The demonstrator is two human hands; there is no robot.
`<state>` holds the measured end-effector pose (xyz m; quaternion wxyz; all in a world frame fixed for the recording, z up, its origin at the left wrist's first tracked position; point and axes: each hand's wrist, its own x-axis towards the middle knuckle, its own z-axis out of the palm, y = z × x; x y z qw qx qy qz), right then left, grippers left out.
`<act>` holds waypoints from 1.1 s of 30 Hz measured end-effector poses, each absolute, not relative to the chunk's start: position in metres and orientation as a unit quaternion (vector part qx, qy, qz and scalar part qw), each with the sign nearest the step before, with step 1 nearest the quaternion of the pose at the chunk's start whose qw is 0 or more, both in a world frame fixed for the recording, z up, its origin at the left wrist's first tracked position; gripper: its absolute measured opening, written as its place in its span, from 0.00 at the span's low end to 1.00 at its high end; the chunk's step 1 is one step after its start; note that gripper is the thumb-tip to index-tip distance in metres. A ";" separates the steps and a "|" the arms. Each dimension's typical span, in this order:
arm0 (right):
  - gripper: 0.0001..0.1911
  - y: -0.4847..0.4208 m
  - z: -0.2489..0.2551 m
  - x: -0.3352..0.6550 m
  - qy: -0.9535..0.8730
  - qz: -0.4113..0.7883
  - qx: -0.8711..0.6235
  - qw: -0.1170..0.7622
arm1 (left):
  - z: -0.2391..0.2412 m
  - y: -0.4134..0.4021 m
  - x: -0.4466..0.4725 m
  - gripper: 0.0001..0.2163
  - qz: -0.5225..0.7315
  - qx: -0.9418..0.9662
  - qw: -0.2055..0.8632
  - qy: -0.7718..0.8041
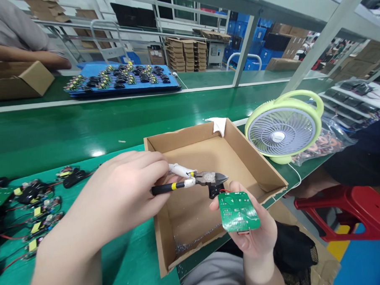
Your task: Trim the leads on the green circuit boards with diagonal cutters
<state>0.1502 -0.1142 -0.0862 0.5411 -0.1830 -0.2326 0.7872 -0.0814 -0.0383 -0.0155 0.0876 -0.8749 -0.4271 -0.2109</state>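
Note:
My left hand (138,182) is closed around the handles of a pair of cutting pliers (210,177), one handle black with a yellow band, the other wrapped in white. In my right hand (259,223) is a green circuit board (239,211), held by its edges with the solder side facing up. A black part (215,191) with a short red wire sits at the board's far edge, close under the plier jaws. Whether the jaws touch it I cannot tell. Both hands are over a shallow cardboard box (189,136) with small clippings along its near inner edge.
Wired circuit boards (36,225) lie on the green mat at left. A green fan (282,132) stands right of the box, beside a plastic bag (325,140) of parts. Across the bench is a blue tray (89,71) of assemblies. A red stool (353,211) is at right; other people sit nearby.

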 end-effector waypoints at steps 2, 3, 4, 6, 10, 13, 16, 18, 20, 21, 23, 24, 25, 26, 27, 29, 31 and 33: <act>0.21 -0.114 -0.086 0.150 -0.226 0.790 -0.174 0.542 | -0.016 -0.039 -0.082 0.12 -0.198 -0.894 0.116 -0.384; 0.21 -0.114 -0.086 0.150 -0.222 0.792 -0.167 0.543 | -0.016 -0.039 -0.082 0.12 -0.193 -0.899 0.126 -0.373; 0.20 -0.113 -0.086 0.150 -0.221 0.793 -0.162 0.545 | -0.016 -0.039 -0.082 0.12 -0.192 -0.899 0.128 -0.372; 0.20 -0.113 -0.085 0.150 -0.220 0.792 -0.154 0.548 | -0.017 -0.039 -0.082 0.12 -0.194 -0.901 0.118 -0.369; 0.17 -0.112 -0.083 0.150 -0.226 0.789 -0.140 0.554 | -0.018 -0.039 -0.083 0.12 -0.198 -0.906 0.094 -0.361; 0.18 -0.112 -0.080 0.150 -0.232 0.785 -0.157 0.553 | -0.018 -0.038 -0.083 0.11 -0.202 -0.906 0.089 -0.362; 0.19 -0.113 -0.077 0.152 -0.247 0.773 -0.195 0.551 | -0.017 -0.037 -0.084 0.09 -0.212 -0.890 0.096 -0.392; 0.18 -0.112 -0.075 0.158 -0.272 0.759 -0.225 0.547 | -0.014 -0.037 -0.087 0.08 -0.241 -0.862 0.091 -0.436; 0.18 -0.105 -0.070 0.166 -0.316 0.752 -0.259 0.517 | -0.009 -0.038 -0.095 0.06 -0.296 -0.822 0.076 -0.481; 0.19 -0.099 -0.066 0.170 -0.348 0.751 -0.274 0.489 | -0.006 -0.039 -0.100 0.07 -0.329 -0.800 0.070 -0.498; 0.19 -0.078 -0.054 0.177 -0.436 0.733 -0.298 0.429 | 0.000 -0.041 -0.110 0.09 -0.389 -0.759 0.070 -0.517; 0.18 -0.063 -0.046 0.177 -0.491 0.707 -0.319 0.395 | 0.003 -0.043 -0.115 0.10 -0.417 -0.740 0.079 -0.522; 0.17 -0.046 -0.038 0.176 -0.550 0.661 -0.348 0.374 | 0.005 -0.045 -0.119 0.11 -0.442 -0.721 0.090 -0.526; 0.16 -0.026 -0.029 0.172 -0.610 0.610 -0.375 0.339 | 0.008 -0.048 -0.123 0.12 -0.464 -0.703 0.101 -0.530; 0.14 -0.005 -0.020 0.167 -0.664 0.549 -0.397 0.316 | 0.011 -0.050 -0.126 0.13 -0.486 -0.683 0.111 -0.534; 0.12 0.041 -0.007 0.149 -0.739 0.390 -0.488 0.250 | 0.015 -0.056 -0.131 0.14 -0.527 -0.645 0.125 -0.539; 0.08 0.088 -0.003 0.128 -0.756 0.332 -0.521 0.215 | 0.019 -0.063 -0.134 0.15 -0.563 -0.609 0.131 -0.543; 0.05 0.130 -0.006 0.107 -0.768 0.282 -0.548 0.173 | 0.022 -0.070 -0.138 0.16 -0.590 -0.578 0.133 -0.548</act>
